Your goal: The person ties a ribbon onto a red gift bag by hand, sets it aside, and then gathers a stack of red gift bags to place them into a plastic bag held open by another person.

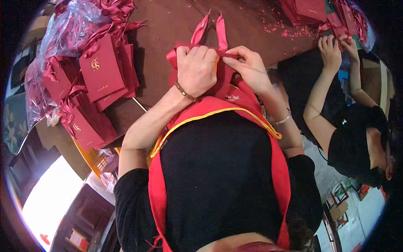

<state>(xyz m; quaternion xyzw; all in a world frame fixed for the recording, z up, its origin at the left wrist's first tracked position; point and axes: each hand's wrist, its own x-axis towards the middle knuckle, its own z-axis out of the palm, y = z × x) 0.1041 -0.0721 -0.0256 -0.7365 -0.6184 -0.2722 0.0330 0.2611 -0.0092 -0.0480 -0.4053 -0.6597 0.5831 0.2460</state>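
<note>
A dark red paper bag (pixel 225 75) lies at the table edge in front of my chest, mostly covered by my hands. Glossy red ribbon (pixel 171 56) runs over it, and two ribbon tails (pixel 221 31) stick out away from me. My left hand (pixel 196 69) is closed in a fist on the ribbon, over the bag. Beside it, the thumb and fingers of my right hand (pixel 251 69) pinch a strand of ribbon. A small orange patch shows at the edge of my left hand; I cannot make out what it is.
Red bags with gold print (pixel 103 69) are piled at the left, beside a clear plastic bag (pixel 79 21). More red bags (pixel 308 10) lie at the far right, where a co-worker's hands (pixel 331 52) handle ribbons. Red scraps (pixel 289 30) dot the brown table (pixel 168 25).
</note>
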